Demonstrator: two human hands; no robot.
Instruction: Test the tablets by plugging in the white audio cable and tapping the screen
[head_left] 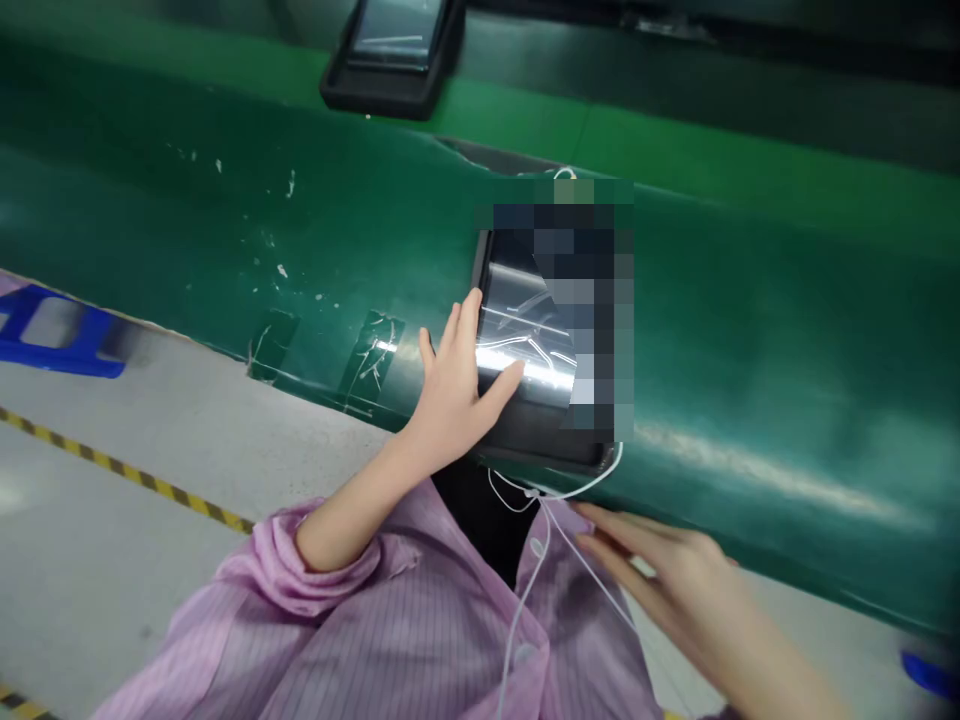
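My left hand (457, 395) is open, fingers spread along the left edge of a black tray (547, 452), its thumb over a dark glossy screen panel (517, 310). The panel lies in the tray and reflects the overhead lights. Blurred blocks hide the right part of panel and tray. Lower right, my right hand (686, 570) is closed with its fingertips at the front edge of the pink shirt (559, 590), seeming to pinch the cloth. A thin white cord (592, 487) runs past those fingertips, loops at the tray's near corner and hangs down the shirt.
A green mat (787, 330) covers the bench, with worn, peeling patches left of the tray. Another black tray (375, 92) with a screen panel (397, 35) stands at the back. A blue plastic stool (60, 335) stands left, near yellow-black floor tape (135, 475).
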